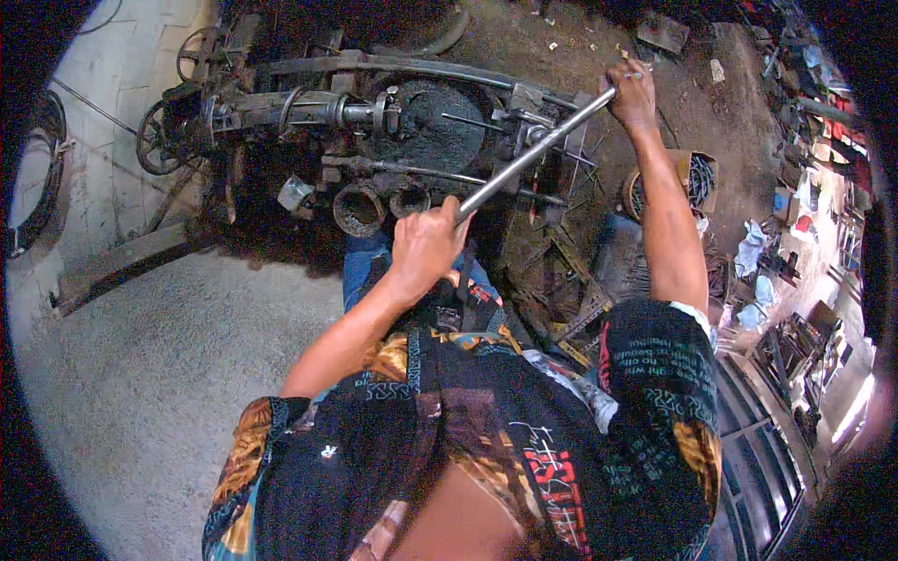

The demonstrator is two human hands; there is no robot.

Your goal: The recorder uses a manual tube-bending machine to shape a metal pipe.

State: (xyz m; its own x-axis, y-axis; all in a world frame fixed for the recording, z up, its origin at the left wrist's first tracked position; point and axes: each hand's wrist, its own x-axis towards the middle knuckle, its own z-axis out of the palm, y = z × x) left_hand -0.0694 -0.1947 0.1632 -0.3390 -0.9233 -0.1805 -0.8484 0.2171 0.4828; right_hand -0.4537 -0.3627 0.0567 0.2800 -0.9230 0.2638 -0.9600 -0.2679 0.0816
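A smooth grey metal rod (533,153) slants across in front of me, from near my waist up to the far right. My left hand (428,247) is closed around its near, lower end. Farther out, my right hand (632,97) is wrapped around the other end, its arm stretched out. Below the rod lies a dark, greasy lathe-like machine (309,110) with long rails and a round shaft. The rod passes over the right end of this machine; whether it touches there I cannot tell.
Handwheels (159,137) stick out at the machine's left. Two round metal pipe ends (359,210) sit at its near side. A carton of metal pieces (700,178) stands right of it. Scrap and rags (751,248) litter the right side. A coiled hose (42,178) hangs far left.
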